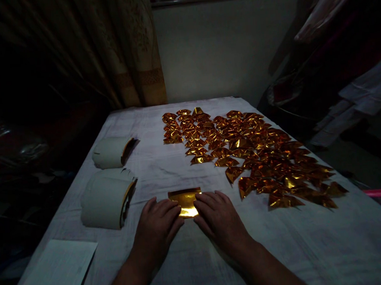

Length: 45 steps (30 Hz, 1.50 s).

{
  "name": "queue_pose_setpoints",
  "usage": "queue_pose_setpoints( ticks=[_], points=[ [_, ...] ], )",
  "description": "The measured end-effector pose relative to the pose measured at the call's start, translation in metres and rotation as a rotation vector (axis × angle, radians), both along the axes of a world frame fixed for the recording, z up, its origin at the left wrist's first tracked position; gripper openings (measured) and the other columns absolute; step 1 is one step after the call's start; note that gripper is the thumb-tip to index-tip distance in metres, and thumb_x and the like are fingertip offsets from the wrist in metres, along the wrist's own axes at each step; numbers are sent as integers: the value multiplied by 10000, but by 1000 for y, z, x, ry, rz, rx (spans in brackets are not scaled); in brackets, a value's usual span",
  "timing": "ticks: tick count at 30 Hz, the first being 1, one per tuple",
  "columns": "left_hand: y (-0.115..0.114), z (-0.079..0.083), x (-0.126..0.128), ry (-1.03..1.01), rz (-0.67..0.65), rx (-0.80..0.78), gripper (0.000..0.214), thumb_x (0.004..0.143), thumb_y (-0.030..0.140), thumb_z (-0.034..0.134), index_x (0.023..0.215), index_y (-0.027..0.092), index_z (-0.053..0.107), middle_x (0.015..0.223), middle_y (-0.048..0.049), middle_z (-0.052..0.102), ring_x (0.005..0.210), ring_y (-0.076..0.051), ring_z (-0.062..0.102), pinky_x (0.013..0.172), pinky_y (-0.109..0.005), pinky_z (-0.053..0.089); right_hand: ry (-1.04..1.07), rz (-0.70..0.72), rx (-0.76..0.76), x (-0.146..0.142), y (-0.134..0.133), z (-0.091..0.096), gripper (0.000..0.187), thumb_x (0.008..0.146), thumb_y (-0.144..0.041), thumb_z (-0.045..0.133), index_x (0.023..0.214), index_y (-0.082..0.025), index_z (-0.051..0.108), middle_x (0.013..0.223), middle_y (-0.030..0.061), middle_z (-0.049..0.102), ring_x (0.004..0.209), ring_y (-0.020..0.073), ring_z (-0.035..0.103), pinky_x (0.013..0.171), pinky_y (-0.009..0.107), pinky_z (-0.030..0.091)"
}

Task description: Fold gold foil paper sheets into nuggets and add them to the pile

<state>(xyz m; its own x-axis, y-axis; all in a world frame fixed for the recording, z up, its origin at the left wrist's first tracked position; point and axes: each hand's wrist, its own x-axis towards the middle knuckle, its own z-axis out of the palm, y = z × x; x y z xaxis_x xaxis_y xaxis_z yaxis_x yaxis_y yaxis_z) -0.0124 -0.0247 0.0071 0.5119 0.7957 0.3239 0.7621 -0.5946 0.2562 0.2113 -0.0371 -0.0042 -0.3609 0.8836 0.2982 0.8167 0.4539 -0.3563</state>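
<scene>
A small piece of shiny gold foil paper (187, 201) lies in front of me, its near edge curved or folded and its far edge showing darker. My left hand (159, 219) grips the left end, with the fingertips over the foil and the thumb at the near edge. At the right end, my right hand (217, 216) holds it the same way. Beyond my right hand spreads a large group of folded gold foil pieces (242, 143), pointed at their ends. To the left are two curved stacks of pale-backed sheets (105, 201), with gold showing along their edges.
A white cloth (172, 264) covers the table. A flat pale sheet or booklet (56, 271) lies at the near left corner. Behind the table are a patterned curtain (133, 47) and a pale wall panel (223, 50). Hanging cloths (364, 89) are on the right.
</scene>
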Motion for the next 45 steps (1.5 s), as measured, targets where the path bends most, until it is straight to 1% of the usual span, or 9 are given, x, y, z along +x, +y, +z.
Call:
queue_pose_setpoints(
  ticks=[2, 6, 11, 16, 20, 25, 31, 38, 45],
  points=[
    [1, 1, 2, -12, 3, -3, 198, 997, 330, 530, 1086, 250, 688, 1116, -38, 748, 1046, -224, 676, 1069, -487, 373, 4, -2, 29, 0, 1, -2, 252, 936, -246, 625, 1184, -209, 651, 1251, 95, 690, 1157, 266, 607, 1052, 497, 386],
    [2, 4, 4, -4, -12, 49, 212, 1012, 320, 501, 1063, 238, 690, 1101, -39, 756, 1022, -211, 690, 1040, -454, 394, 1, 28, 75, 2, 2, -6, 241, 959, -272, 604, 1188, -215, 650, 1248, 90, 692, 1157, 256, 603, 1051, 480, 380],
    [1, 3, 3, 5, -21, 64, 219, 1021, 299, 478, 990, 217, 678, 1101, -45, 761, 1025, -209, 698, 1061, -454, 387, 17, 27, 102, 4, 2, -6, 203, 985, -268, 540, 1133, -234, 675, 1223, 78, 706, 1148, 246, 608, 1062, 467, 366],
    [2, 2, 1, -10, -8, 48, 226, 1022, 264, 457, 973, 215, 672, 1092, -48, 761, 1024, -199, 696, 1067, -445, 397, 45, 13, 83, 6, 2, -6, 217, 1002, -258, 489, 1065, -247, 697, 1199, 64, 721, 1145, 228, 612, 1070, 456, 361],
    [5, 1, -2, -66, 51, 21, 224, 1007, 283, 475, 924, 216, 672, 1115, -69, 737, 1037, -215, 673, 1039, -450, 436, 76, -42, 67, 5, 3, -6, 221, 999, -264, 489, 1032, -253, 707, 1188, 62, 724, 1126, 236, 613, 1043, 454, 381],
    [9, -1, -4, -132, 138, -57, 208, 979, 326, 522, 854, 210, 641, 1148, -87, 705, 1092, -250, 626, 958, -438, 487, 139, -101, 23, 3, 6, -2, 193, 992, -252, 504, 918, -228, 680, 1168, 67, 712, 1090, 232, 609, 960, 413, 418],
    [13, -1, 0, -175, 210, -135, 262, 958, 346, 525, 760, 217, 641, 1122, -82, 703, 1078, -264, 618, 931, -449, 488, 90, -203, -8, 1, 12, 1, 158, 965, -285, 563, 850, -220, 652, 1111, 78, 691, 1050, 250, 594, 879, 401, 423],
    [16, -3, 4, -185, 265, -124, 296, 951, 347, 534, 701, 211, 614, 1072, -82, 701, 1051, -269, 610, 922, -463, 477, 85, -229, -8, -2, 17, 2, 196, 975, -298, 555, 814, -222, 635, 1045, 78, 681, 999, 248, 587, 848, 401, 413],
    [18, -5, 6, -157, 283, -96, 287, 951, 322, 547, 691, 211, 598, 1040, -79, 685, 1027, -267, 599, 913, -460, 466, 26, -265, -16, -5, 18, 4, 181, 963, -284, 573, 809, -210, 634, 1012, 74, 671, 958, 250, 579, 817, 396, 408]
  ],
)
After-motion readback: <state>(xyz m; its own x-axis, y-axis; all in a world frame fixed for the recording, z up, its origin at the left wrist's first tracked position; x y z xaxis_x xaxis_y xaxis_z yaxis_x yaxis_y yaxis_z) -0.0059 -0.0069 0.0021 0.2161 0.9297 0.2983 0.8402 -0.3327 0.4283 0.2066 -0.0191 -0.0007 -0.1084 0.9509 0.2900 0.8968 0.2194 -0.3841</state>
